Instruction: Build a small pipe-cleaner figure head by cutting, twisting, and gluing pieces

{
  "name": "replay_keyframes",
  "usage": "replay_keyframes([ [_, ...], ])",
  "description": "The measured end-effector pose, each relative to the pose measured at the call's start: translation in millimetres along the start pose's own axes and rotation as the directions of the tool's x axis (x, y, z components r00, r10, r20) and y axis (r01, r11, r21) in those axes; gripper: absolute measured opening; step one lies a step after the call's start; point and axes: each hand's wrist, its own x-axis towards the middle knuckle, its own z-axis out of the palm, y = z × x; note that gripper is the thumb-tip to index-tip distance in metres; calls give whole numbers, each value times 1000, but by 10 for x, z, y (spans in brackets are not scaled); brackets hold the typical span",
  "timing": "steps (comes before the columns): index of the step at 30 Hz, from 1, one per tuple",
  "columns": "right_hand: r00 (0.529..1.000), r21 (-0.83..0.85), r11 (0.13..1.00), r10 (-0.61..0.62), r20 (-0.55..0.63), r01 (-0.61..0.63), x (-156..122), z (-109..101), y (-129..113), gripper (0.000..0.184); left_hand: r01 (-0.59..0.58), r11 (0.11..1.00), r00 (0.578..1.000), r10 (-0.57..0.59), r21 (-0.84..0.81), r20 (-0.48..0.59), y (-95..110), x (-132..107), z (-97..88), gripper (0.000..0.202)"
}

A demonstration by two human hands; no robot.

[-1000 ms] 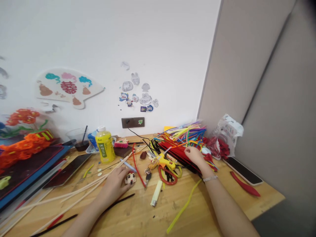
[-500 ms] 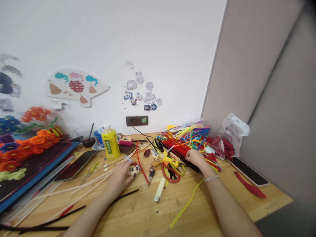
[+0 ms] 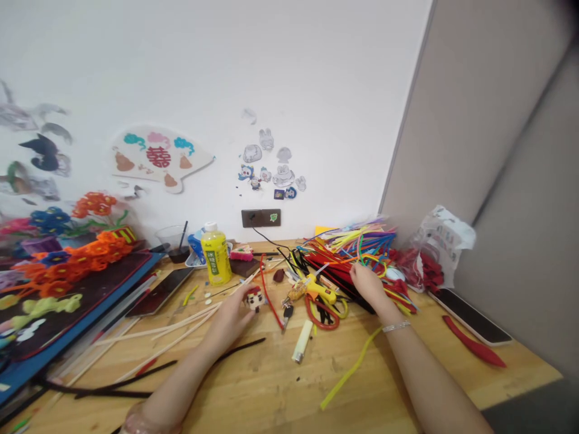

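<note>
My left hand (image 3: 228, 319) is at the middle of the wooden table, its fingertips pressed around a small doll figure with a red cap (image 3: 254, 298). My right hand (image 3: 368, 284) rests at the front of a heap of pipe cleaners (image 3: 348, 256), fingers among the red and black stems. Just left of that hand lie a yellow glue gun (image 3: 314, 290) and red-handled scissors (image 3: 322, 317). A white lighter (image 3: 302, 340) lies between my hands, nearer the front.
Long pale sticks (image 3: 167, 325) and a black pipe cleaner (image 3: 158, 380) lie under my left forearm. A yellow bottle (image 3: 216, 256) stands at the wall. A board of orange pipe-cleaner flowers (image 3: 81, 283) fills the left. A phone (image 3: 470, 316) and plastic bag (image 3: 446, 238) are on the right.
The whole view has slid right as my head turned left. My left hand and the doll figure have risen slightly toward the back, and my right hand stays at the heap.
</note>
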Motion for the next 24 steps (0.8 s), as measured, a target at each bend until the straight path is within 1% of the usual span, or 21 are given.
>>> replay_keyframes([
  [3,999,0,999,38,-5,-38,-3,-32,21,21,7,1000,1000,-7,11,2,16,3,-8,43],
  [9,998,-37,997,67,-7,-68,-14,-117,74,17,8,999,1000,-8,54,-8,47,7,-25,44],
  [12,997,-73,995,73,-15,-74,-20,-147,108,19,3,998,1000,-2,56,-14,65,10,-40,44],
  [17,996,-127,988,84,-16,-86,-19,-182,214,28,14,999,1000,-13,44,-20,105,14,-61,42],
  [20,994,-145,984,101,-52,-108,-22,-215,270,26,9,999,1000,-9,47,-3,98,12,-57,41],
  [24,983,-151,980,102,-155,-126,-48,-263,284,25,7,999,1000,-7,39,-18,38,11,-23,43],
])
